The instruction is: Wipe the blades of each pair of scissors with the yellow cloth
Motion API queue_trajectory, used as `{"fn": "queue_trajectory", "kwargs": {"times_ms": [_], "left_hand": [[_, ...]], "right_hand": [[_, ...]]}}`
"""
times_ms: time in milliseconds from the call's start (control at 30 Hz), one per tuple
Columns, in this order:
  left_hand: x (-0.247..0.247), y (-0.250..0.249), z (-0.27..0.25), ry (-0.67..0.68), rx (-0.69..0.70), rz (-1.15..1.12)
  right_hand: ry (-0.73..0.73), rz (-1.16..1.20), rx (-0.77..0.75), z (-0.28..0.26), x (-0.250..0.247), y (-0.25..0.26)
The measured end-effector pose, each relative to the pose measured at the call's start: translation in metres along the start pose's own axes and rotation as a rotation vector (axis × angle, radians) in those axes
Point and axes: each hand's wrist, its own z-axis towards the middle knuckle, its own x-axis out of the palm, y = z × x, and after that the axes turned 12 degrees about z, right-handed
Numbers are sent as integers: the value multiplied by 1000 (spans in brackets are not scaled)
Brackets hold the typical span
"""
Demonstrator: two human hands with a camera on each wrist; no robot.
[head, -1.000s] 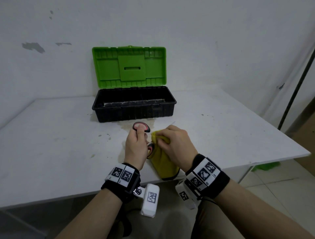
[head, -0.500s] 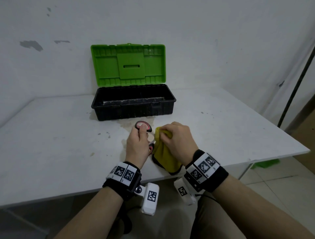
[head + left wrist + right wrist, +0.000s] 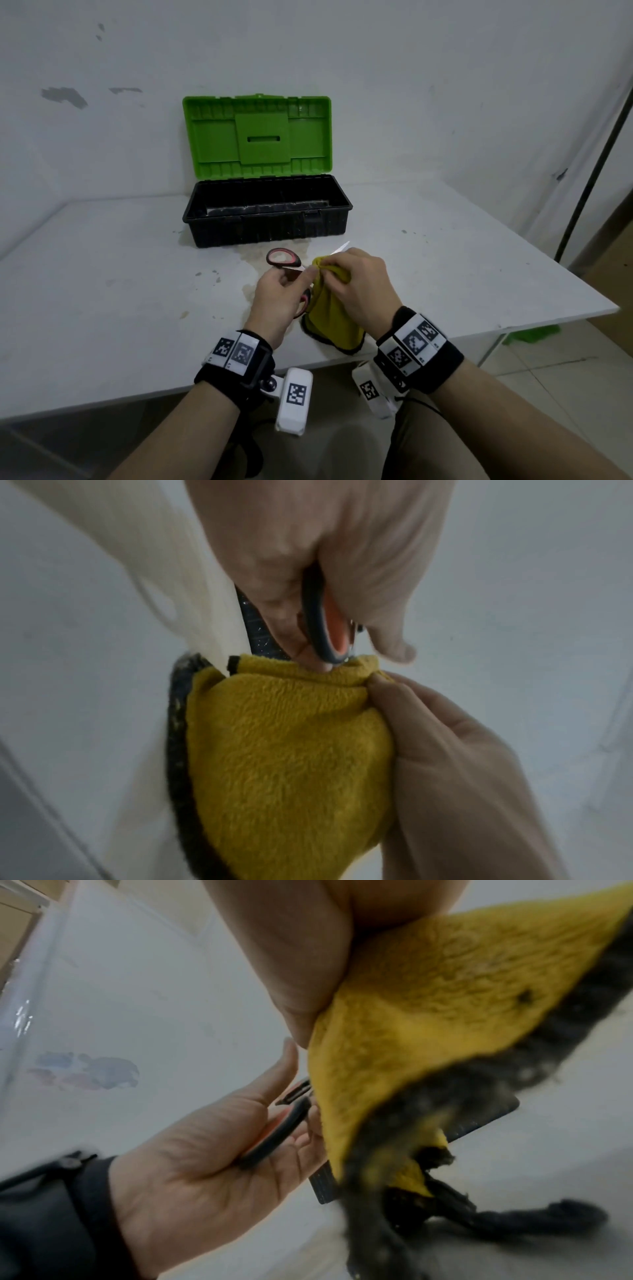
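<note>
A pair of scissors with black and red handles is held over the near middle of the table. My left hand grips its handles, with the lower loop lying in my palm. My right hand holds the yellow cloth bunched around the blades. Only a bright blade tip pokes out beyond my right fingers. The cloth has a dark fringed edge and hangs down below my hands.
A black toolbox with its green lid standing open sits behind my hands on the white table. A brownish stain marks the table under my hands. A dark pole leans by the wall at right.
My right hand with the cloth has slid outward along the blades, and the blade tip now shows beyond my fingers. My left hand has kept its hold on the handles.
</note>
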Motion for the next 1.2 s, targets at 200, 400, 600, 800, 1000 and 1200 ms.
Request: {"fn": "queue_trajectory", "kwargs": {"times_ms": [200,400,600,800,1000,1200], "left_hand": [[-17,1,1,166,-118,-143],[-28,2,11,67,-81,184],[-38,2,15,22,94,509],[-40,-1,15,15,109,512],[-41,-5,14,46,151,466],[-43,-4,14,63,50,296]], "right_hand": [[-9,-16,-5,-4,-7,-3],[-35,5,-23,-2,-14,1],[-43,6,-35,-2,-18,0],[-50,1,-31,0,-18,-2],[-33,-8,4,2,-20,-9],[39,-7,54,8,-28,-15]]}}
